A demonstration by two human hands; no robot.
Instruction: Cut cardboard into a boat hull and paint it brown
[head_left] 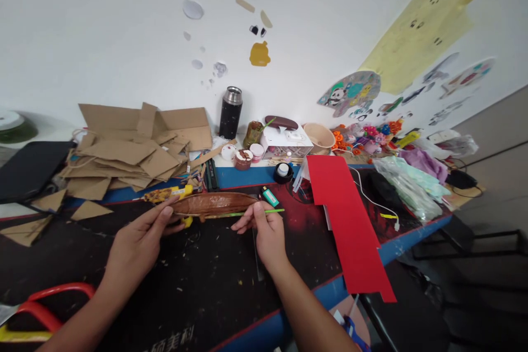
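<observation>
My left hand (138, 242) pinches the left end of a long, boat-shaped brown piece (214, 203) with a glossy, wet-looking surface, held above the black desk mat. My right hand (269, 234) closes around a thin green-handled paintbrush (274, 210) near the piece's right end. The brush lies along the lower edge of the piece; its tip is hard to make out. Just behind the left fingers, a yellow tool (167, 193), perhaps a glue gun, is partly hidden. A teal and white small box (270, 196) lies beyond my right hand.
Cardboard scraps (124, 154) pile up at back left. A black thermos (230, 115), an open brown paint jar (243, 160) and a tissue box (286, 143) stand along the wall. Red board (355, 225) overhangs the mat's right edge. Red-handled scissors (45, 308) lie at front left.
</observation>
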